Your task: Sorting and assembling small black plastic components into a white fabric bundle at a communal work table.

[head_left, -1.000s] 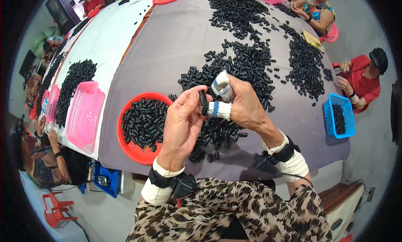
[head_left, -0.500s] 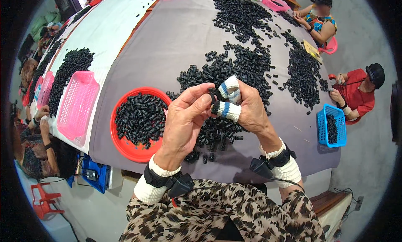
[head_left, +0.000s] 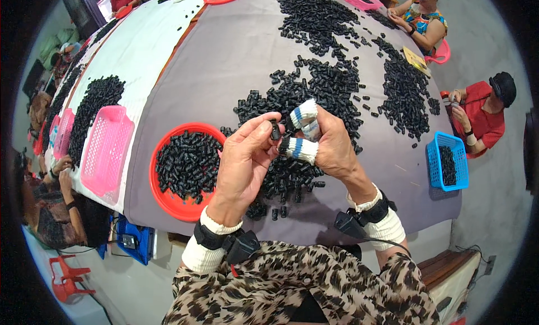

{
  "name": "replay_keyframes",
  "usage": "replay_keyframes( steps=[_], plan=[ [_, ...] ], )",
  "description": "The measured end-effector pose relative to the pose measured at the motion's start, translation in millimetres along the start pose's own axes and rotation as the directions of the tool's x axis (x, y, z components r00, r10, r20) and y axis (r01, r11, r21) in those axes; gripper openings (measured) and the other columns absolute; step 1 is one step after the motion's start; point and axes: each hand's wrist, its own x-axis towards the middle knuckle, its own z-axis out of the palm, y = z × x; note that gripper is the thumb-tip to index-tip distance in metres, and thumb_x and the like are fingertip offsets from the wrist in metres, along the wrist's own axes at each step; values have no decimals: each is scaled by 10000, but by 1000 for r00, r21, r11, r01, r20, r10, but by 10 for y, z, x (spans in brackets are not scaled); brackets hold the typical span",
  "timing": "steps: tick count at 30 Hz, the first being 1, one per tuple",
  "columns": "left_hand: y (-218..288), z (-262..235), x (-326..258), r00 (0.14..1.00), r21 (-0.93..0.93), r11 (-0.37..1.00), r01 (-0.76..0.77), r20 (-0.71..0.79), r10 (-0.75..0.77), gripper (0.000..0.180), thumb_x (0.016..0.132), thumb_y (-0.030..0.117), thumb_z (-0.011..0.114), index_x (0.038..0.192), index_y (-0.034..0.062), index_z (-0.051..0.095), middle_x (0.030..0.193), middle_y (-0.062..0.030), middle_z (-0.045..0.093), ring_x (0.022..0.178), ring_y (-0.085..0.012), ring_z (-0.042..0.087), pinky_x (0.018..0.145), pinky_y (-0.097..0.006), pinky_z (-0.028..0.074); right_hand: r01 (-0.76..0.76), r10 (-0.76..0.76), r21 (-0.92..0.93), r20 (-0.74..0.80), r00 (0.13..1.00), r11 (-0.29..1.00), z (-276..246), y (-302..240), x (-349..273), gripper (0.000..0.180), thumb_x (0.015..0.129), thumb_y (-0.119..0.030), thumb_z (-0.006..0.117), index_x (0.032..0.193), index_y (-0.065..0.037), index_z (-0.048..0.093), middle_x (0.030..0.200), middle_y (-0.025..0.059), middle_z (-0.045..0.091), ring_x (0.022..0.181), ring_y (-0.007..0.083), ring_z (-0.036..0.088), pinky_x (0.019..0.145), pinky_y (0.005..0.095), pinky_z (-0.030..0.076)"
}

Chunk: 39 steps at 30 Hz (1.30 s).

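The left hand (head_left: pixel 241 162) is closed in a pinch, thumb against fingertips, on one small black piece (head_left: pixel 275 133), held up in front of the body, above the near part of the grey cloth (head_left: pixel 224 55). The right hand (head_left: pixel 335 145) comes at it from the other side, its thumb and forefinger in white-and-blue finger covers (head_left: pixel 301 150), set a narrow gap apart, with the tips just beside the piece. Those tips show dark against black parts, so I cannot tell whether they touch the piece or grip something of their own; the right hand's other fingers are folded out of sight. The two hands hide part of the heap of black parts (head_left: pixel 331 78), which runs from near the cloth's near edge toward its far edge. By the near left corner, the left hand covers a bit of the red basin (head_left: pixel 188 215)'s right rim. At the near right corner stands a blue basket (head_left: pixel 457 182), its lower contents hidden by its walls.
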Motion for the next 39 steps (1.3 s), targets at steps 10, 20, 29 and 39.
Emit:
replay_keyframes(
  steps=[10,20,29,39],
  plan=[
    [0,-50,5,990,-72,997,-33,137,42,265,863,77,554,1112,-13,536,922,-58,609,839,-115,577,747,-252,475,0,-3,61,44,999,998,-29,-24,28,300,719,-205,716,883,-21,545,632,20,561,563,56,465,501,238,402],
    [-10,-72,-8,969,-243,970,25,245,36,281,888,90,508,1152,-5,489,947,-81,591,848,-136,567,739,-264,480,-108,98,15,313,945,994,-97,-38,119,334,692,-279,718,830,-16,564,641,33,543,598,90,484,553,266,413],
    [-24,-65,-14,968,-204,979,12,248,40,276,893,108,503,1141,-13,502,964,-97,603,900,-162,579,805,-299,482,-14,68,-156,345,936,988,-98,-57,204,394,659,-336,686,786,15,561,656,159,575,607,290,580,575,367,440],
    [-34,-68,-5,984,-85,996,-20,173,35,263,884,108,521,1117,-14,521,969,-82,614,882,-143,593,792,-288,489,3,98,-229,430,898,973,-111,-52,248,351,692,-276,712,884,-21,565,703,67,583,631,150,545,608,297,438]
  ],
)
